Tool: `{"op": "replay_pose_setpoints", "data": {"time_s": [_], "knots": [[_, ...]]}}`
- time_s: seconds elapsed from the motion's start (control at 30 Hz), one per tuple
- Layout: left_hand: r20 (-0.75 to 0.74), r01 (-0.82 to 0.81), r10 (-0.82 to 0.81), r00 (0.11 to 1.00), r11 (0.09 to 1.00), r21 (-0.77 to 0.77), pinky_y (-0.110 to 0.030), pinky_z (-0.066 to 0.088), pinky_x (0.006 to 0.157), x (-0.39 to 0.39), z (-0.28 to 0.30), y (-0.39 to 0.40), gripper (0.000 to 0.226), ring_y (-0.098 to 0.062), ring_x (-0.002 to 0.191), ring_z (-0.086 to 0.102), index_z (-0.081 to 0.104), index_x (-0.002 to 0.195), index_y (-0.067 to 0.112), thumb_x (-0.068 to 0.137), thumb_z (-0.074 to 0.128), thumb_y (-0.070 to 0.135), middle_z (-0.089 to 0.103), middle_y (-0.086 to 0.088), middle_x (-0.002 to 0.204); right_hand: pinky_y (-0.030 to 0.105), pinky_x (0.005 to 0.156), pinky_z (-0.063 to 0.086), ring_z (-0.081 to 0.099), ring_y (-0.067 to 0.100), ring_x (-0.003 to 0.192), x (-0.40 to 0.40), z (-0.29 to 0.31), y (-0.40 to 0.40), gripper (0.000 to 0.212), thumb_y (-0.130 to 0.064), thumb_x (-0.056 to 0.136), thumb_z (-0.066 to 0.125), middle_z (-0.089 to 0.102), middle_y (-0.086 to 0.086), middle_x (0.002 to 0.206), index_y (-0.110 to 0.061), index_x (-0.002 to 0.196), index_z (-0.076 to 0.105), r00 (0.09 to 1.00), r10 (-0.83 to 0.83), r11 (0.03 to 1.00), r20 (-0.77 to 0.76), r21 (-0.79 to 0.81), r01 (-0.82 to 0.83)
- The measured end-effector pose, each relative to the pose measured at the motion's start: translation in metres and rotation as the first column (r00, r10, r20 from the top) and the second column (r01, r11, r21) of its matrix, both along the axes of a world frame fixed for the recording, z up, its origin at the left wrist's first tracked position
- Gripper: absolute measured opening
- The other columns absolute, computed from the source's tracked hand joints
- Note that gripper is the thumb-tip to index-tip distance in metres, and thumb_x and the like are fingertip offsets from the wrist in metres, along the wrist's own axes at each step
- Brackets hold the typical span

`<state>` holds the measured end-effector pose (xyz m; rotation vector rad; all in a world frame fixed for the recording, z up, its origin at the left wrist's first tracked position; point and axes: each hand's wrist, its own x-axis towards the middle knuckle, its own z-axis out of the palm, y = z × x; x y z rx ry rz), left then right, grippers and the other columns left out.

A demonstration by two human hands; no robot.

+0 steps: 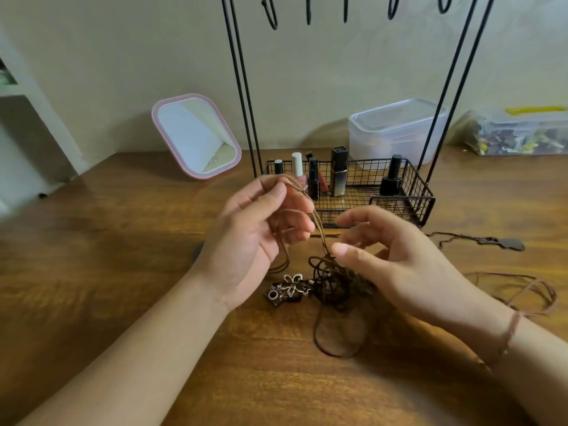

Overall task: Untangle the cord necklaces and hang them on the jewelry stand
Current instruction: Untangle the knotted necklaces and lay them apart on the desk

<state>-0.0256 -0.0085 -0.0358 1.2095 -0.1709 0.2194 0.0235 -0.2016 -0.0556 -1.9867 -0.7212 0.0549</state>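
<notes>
A dark tangle of cord necklaces [333, 284] lies on the wooden table [123, 241], with silver pendants [287, 289] at its left side. My left hand [258, 238] is raised above it and grips light brown cord strands [316, 222] that run down into the tangle. My right hand [393, 259] hovers over the tangle's right side, thumb and fingers pinching at the cords where the strands enter the knot. The black wire jewelry stand [246, 87] rises behind, its hooks [272, 13] at the top edge of the view.
The stand's wire basket [399, 192] holds nail polish bottles and lipsticks. A pink-framed mirror [196, 136] leans on the wall at left. A clear plastic box [396, 130] sits behind the basket. Another necklace with a dark pendant [510, 243] and a reddish cord [522, 290] lie at right.
</notes>
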Motion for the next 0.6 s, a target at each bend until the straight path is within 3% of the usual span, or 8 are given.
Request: {"op": "replay_pose_setpoints", "data": {"time_s": [0.07,0.2,0.33,0.43,0.6], "knots": [[0.027,0.002,0.0,1.0,0.999,-0.045,-0.032,0.051,0.067,0.001,0.001,0.002,0.019,-0.02,0.07,0.064,0.068,0.089,0.016,0.093,0.05,0.016,0.068,-0.008,0.08,0.018,0.065,0.049,0.064,0.001,0.08,0.0,0.001,0.0,0.046,-0.061,0.076,0.056,0.07,-0.015,0.087,-0.036,0.114,0.064,0.998,0.061,0.991,0.017,-0.122,-0.058],[0.074,0.002,0.006,0.997,0.995,-0.104,-0.03,0.053,0.066,0.001,0.004,0.009,0.015,-0.02,0.072,0.064,0.059,0.094,0.011,0.098,0.045,0.015,0.068,-0.007,0.081,0.012,0.058,0.046,0.062,0.0,0.07,0.0,0.002,-0.001,0.017,-0.041,0.084,0.069,0.068,-0.017,0.076,-0.032,0.097,0.074,0.986,0.137,0.976,0.094,-0.185,-0.118],[0.072,-0.055,0.067,0.995,0.986,-0.157,-0.028,0.054,0.066,0.001,0.006,0.014,0.016,-0.016,0.071,0.063,0.06,0.091,0.012,0.097,0.046,0.017,0.066,-0.003,0.078,0.014,0.064,0.045,0.062,0.004,0.079,0.0,0.002,-0.004,0.004,-0.034,0.082,0.071,0.068,-0.019,0.074,-0.034,0.084,0.075,0.972,0.14,0.968,0.188,-0.233,-0.094],[0.022,-0.118,0.126,0.992,0.966,-0.231,-0.028,0.054,0.066,0.002,0.007,0.019,0.014,-0.015,0.07,0.062,0.059,0.089,0.013,0.095,0.049,0.02,0.064,-0.002,0.077,0.015,0.069,0.042,0.058,0.003,0.086,0.0,0.005,-0.007,0.011,-0.04,0.083,0.066,0.067,-0.022,0.081,-0.035,0.088,0.074,0.94,0.151,0.966,0.307,-0.248,-0.074],[-0.122,-0.273,0.25,0.961,0.931,-0.243,-0.026,0.055,0.062,0.007,0.001,0.023,0.015,-0.013,0.066,0.063,0.058,0.092,0.014,0.101,0.047,0.02,0.064,-0.001,0.075,0.03,0.078,0.051,0.061,0.011,0.093,-0.007,0.013,-0.009,0.011,-0.034,0.087,0.065,0.066,-0.018,0.092,-0.027,0.092,0.072,0.865,0.252,0.962,0.435,-0.21,-0.175]]}}
